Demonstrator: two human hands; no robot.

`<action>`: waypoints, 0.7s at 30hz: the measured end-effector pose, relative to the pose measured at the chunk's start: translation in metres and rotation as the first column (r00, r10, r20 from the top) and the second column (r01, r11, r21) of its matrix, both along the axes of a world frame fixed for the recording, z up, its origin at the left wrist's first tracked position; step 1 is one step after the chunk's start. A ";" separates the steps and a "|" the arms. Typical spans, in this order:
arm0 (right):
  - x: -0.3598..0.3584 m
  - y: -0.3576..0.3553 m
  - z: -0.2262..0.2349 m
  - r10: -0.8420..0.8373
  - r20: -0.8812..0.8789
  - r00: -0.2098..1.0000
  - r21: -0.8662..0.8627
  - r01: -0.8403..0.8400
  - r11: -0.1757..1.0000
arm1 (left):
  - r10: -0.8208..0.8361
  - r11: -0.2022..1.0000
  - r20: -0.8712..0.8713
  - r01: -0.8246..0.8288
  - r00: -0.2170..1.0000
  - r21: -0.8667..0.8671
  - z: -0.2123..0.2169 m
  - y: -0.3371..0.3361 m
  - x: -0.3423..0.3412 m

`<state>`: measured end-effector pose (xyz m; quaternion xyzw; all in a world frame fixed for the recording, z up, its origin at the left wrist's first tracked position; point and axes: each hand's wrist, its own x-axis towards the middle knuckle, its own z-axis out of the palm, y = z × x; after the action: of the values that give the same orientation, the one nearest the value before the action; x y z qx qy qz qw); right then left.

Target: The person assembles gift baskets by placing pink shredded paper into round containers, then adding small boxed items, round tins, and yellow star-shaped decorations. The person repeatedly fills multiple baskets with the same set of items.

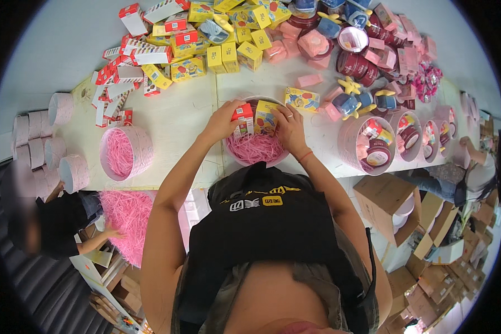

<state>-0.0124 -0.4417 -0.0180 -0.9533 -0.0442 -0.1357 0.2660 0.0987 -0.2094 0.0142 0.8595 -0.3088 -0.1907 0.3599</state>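
Observation:
Right in front of me stands a round pink gift box (268, 162) lined with pink shredded paper (253, 149). My left hand (224, 121) is closed on a small red-and-white box (243, 113), upright at the left inside of the gift box. Inside the right part, my right hand (290, 127), with a ring on one finger, grips a yellow carton (266, 119). Both small boxes stand side by side on the paper. Just beyond my right hand, another yellow carton (302, 99) lies on the white table (178, 128).
Red-and-white boxes (150, 54), yellow cartons (245, 33), pink boxes and maroon tubs (357, 65) are heaped along the back. A paper-lined round box (127, 153) stands left. Filled round boxes (367, 146) line the right. People work at both sides; cardboard cartons (387, 206) stand behind right.

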 end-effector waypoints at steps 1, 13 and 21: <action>-0.001 -0.002 -0.003 0.008 0.020 1.000 0.020 -0.008 1.000 | -0.001 0.998 0.019 0.002 1.000 -0.065 -0.004 0.004 -0.003; 0.001 -0.011 -0.008 -0.001 0.025 1.000 0.168 -0.004 0.986 | -0.066 0.977 0.543 -0.055 0.837 0.204 -0.014 -0.015 -0.013; 0.006 -0.020 0.009 0.059 -0.036 0.998 0.160 -0.053 0.986 | 0.078 0.981 -0.043 -0.084 0.996 -0.176 -0.042 0.005 0.006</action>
<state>-0.0068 -0.4620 -0.0093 -0.9300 -0.0547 -0.1120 0.3457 0.1051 -0.2041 -0.0282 0.8324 -0.2829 -0.1629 0.4478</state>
